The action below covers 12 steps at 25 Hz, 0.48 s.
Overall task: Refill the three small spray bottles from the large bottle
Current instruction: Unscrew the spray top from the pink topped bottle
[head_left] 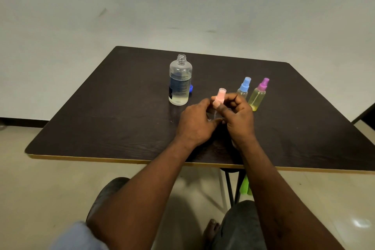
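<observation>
- Pink-capped spray bottle (218,101) is being held up between both hands, just above the dark table (113,111) and near its front middle.
- Left hand (194,123) is wrapping curled fingers around the bottle's clear lower body, with the thumb lying along the near side.
- Right hand (239,117) is pinching the pink spray head (221,91) between the thumb and bent fingers, which are closing tightly on it.
- Held this way, the pink-capped spray bottle is standing nearly upright, its long axis leaning slightly right and its head pointing up and away from the person.
- Hands are covering most of the clear body, so the liquid level inside is not showing, nor whether the head is fully seated on the neck.
- Large bottle (180,81) is standing upright behind the left hand with its neck uncapped, and its blue cap (191,88) is peeking out from behind its right side.
- Blue-capped spray bottle (243,88) and purple-capped spray bottle (258,95) are standing upright side by side just beyond the right hand, the purple one holding yellowish liquid; the right hand's knuckles are partly hiding the blue one's base.
</observation>
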Tool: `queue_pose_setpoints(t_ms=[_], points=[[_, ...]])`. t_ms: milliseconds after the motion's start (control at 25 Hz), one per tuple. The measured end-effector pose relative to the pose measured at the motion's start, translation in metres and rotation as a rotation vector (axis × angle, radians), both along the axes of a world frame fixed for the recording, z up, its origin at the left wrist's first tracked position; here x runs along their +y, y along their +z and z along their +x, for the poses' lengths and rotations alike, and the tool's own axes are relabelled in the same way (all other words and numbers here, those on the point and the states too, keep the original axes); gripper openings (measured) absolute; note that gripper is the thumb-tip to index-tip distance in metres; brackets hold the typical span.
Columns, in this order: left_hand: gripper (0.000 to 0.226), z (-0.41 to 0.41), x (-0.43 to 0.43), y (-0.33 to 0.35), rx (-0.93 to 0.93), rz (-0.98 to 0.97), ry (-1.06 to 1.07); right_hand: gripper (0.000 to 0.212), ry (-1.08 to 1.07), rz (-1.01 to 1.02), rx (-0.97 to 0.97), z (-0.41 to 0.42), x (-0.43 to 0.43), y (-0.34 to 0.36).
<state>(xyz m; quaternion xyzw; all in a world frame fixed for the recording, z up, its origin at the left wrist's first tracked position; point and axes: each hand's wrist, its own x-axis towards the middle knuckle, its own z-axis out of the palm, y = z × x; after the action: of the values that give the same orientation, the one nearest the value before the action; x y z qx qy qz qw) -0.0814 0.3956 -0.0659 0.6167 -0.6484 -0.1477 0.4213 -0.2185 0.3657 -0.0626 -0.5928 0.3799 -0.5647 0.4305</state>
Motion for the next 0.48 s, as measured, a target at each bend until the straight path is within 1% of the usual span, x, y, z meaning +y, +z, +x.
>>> queue_pose_setpoints(t_ms=[40, 120, 200, 240, 320, 400, 480], points=[[0.047, -0.0002, 0.0000, 0.0001, 0.003, 0.002, -0.002, 0.021, 0.044, 0.000, -0.030, -0.0012, 0.0002, -0.0010], [0.045, -0.0006, -0.0003, -0.0003, 0.005, 0.016, -0.001, 0.029, 0.108, -0.001, -0.092, -0.0025, 0.0013, 0.0001], [0.040, -0.0008, -0.0010, -0.0013, -0.005, 0.023, 0.007, 0.040, 0.059, -0.001, -0.099, -0.0022, 0.0011, 0.0021], [0.038, -0.0007, -0.0011, -0.0015, -0.012, 0.025, 0.009, 0.041, 0.010, -0.001, -0.080, -0.0014, 0.0011, 0.0023], [0.039, -0.0007, -0.0014, -0.0017, -0.020, 0.024, 0.004, 0.031, -0.046, -0.002, -0.035, -0.0006, 0.0005, 0.0000], [0.043, -0.0009, -0.0013, -0.0016, -0.013, 0.026, -0.001, 0.017, -0.017, -0.010, -0.047, -0.0024, 0.0004, -0.0026], [0.047, -0.0012, -0.0013, -0.0021, -0.011, 0.023, -0.008, 0.021, 0.035, 0.003, -0.102, -0.0034, 0.0022, -0.0012]])
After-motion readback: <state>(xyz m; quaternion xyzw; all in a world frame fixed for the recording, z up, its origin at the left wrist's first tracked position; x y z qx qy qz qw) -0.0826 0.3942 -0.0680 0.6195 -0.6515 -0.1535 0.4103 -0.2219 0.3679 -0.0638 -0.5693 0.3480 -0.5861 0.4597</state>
